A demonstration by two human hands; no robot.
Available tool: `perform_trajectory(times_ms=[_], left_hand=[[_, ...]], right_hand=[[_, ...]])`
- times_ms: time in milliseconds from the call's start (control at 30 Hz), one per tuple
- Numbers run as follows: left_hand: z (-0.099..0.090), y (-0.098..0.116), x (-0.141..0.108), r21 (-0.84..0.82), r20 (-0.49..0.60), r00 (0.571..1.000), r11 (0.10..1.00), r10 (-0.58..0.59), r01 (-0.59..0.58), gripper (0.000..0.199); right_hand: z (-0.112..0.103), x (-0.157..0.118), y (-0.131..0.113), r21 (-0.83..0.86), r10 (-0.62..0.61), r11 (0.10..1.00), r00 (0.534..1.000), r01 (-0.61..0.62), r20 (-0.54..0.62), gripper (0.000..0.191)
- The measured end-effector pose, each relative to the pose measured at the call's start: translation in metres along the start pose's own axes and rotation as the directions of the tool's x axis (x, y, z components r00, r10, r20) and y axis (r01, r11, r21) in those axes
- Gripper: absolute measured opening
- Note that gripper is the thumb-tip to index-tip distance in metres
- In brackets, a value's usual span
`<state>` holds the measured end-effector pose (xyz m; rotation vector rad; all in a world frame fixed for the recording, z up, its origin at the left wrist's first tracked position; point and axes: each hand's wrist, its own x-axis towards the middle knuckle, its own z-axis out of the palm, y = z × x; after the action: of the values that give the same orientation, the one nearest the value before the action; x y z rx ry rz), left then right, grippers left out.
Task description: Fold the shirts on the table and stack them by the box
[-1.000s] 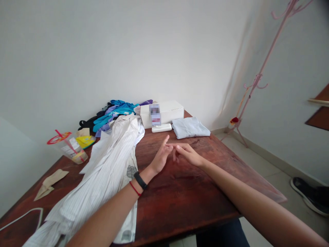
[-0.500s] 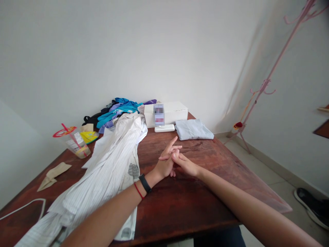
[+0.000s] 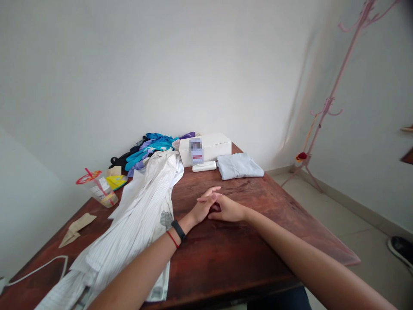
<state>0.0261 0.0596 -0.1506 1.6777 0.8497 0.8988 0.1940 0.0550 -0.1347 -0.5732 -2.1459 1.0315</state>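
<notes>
My left hand [image 3: 202, 208] and my right hand [image 3: 232, 209] meet above the wooden table [image 3: 222, 262]. Some left fingers stretch out past the right hand. The right hand is closed around part of the left, its thumb and fingers bent against it; some fingers of both are hidden by the overlap. Neither hand holds any object. A black wristband [image 3: 178, 230] and a red string bracelet [image 3: 173, 239] are on the left wrist. Nearest the left arm lies a long striped white garment [image 3: 138, 211]. A folded light-grey cloth [image 3: 240, 165] lies beyond the hands.
At the back stand a white box [image 3: 216, 145] and a white stand [image 3: 204, 166] with a blurred display. Left are a heap of coloured clothes [image 3: 155, 144], a plastic cup [image 3: 100, 189], a yellow packet [image 3: 116, 181], a tan paper [image 3: 77, 228] and a white cable [image 3: 41, 263]. A pink coat rack [image 3: 342, 64] stands right.
My hands have shifted against each other: the left fingers, spread upward before, now lie lower and closer to the right hand. The view has turned slightly to the right.
</notes>
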Motion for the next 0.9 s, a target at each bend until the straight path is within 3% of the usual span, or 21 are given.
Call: perform_trajectory(times_ms=[100, 200, 333, 433, 533, 633, 700, 767, 833, 900], left_hand=[[-0.004, -0.008, 0.005, -0.086, -0.123, 0.992, 0.996, 0.008, -0.018, 0.073], [-0.006, -0.011, 0.007, -0.129, -0.237, 0.971, 0.992, -0.03, -0.001, 0.07], [0.0, -0.007, 0.004, 0.036, -0.283, 0.959, 0.999, -0.015, 0.026, 0.056], [0.004, -0.003, 0.001, 0.188, -0.308, 0.951, 0.981, 0.014, 0.046, 0.047], [-0.003, 0.004, -0.004, 0.294, -0.281, 0.959, 0.954, 0.034, 0.052, 0.038], [-0.034, 0.016, -0.015, 0.517, -0.249, 0.965, 0.854, 0.079, 0.063, 0.031], [-0.068, 0.029, -0.024, 0.692, -0.265, 0.954, 0.716, 0.141, 0.087, 0.032], [-0.11, 0.042, -0.034, 0.843, -0.253, 0.95, 0.524, 0.183, 0.123, 0.036], [-0.153, 0.055, -0.044, 0.91, -0.328, 0.932, 0.318, 0.155, 0.268, 0.046], [-0.191, 0.065, -0.055, 0.873, -0.47, 0.881, 0.174, 0.046, 0.456, 0.062]], right_hand=[[-0.015, 0.0, 0.006, -0.039, 0.0, 0.999, 0.988, -0.006, -0.155, 0.044], [-0.035, -0.001, 0.015, -0.024, 0.023, 0.999, 0.933, -0.033, -0.36, 0.043], [-0.052, -0.001, 0.03, 0.033, 0.089, 0.996, 0.856, -0.084, -0.509, 0.031], [-0.057, -0.001, 0.037, 0.06, 0.097, 0.995, 0.824, -0.076, -0.559, 0.021], [-0.058, 0.0, 0.041, 0.063, 0.116, 0.993, 0.799, -0.098, -0.59, 0.015], [-0.057, 0.0, 0.044, 0.025, 0.127, 0.99, 0.784, -0.142, -0.608, 0.017], [-0.056, 0.001, 0.046, -0.008, 0.12, 0.988, 0.802, -0.155, -0.586, 0.021], [-0.053, 0.002, 0.048, -0.038, 0.115, 0.986, 0.832, -0.161, -0.543, 0.026], [-0.049, 0.001, 0.051, -0.068, 0.119, 0.983, 0.866, -0.173, -0.486, 0.027], [-0.046, 0.0, 0.053, -0.114, 0.127, 0.975, 0.898, -0.191, -0.422, 0.027]])
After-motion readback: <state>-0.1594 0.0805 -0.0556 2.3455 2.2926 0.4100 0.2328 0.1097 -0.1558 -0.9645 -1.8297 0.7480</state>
